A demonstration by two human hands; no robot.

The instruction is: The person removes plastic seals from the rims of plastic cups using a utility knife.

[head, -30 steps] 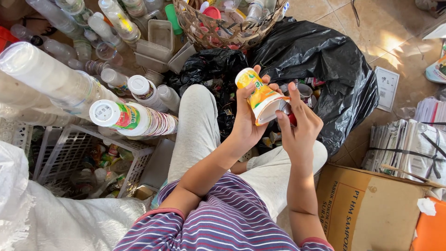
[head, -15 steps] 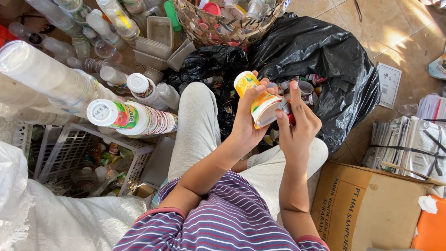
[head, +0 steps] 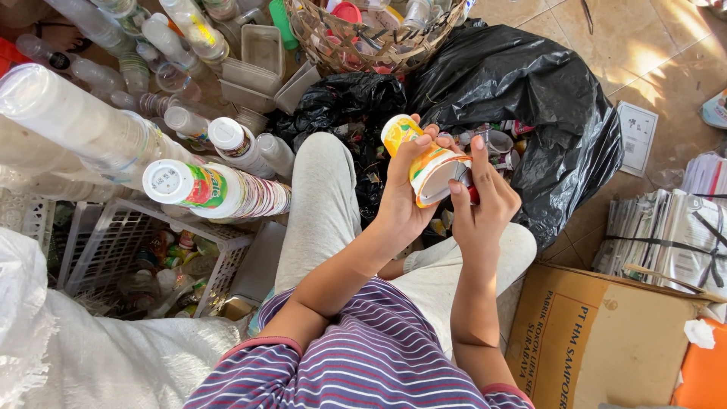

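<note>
A yellow-orange plastic cup point(head: 424, 163) is held up over the lap w/ its open end tipped toward the right hand. The left hand point(head: 405, 201) is wrapped around the cup's side, fingers curled over the printed label, thumb on the near side. The right hand point(head: 481, 201) is pressed against the cup's rim area, fingers closed on sth small and red point(head: 474, 194) – can't be made out what it is.

Just beyond the cup, a black plastic bag point(head: 530, 83) is spread open on the tiled floor w/ mixed scraps inside. A woven basket point(head: 363, 38) full of plastic bits is sat behind it. To the left, long stacks of nested cups point(head: 219, 191) are laid sideways over a white plastic crate point(head: 113, 242), and clear bottles point(head: 174, 38) are scattered further back. A cardboard box point(head: 606, 341) is seen at the right knee, w/ bundled newspapers point(head: 666, 235) just past it.
</note>
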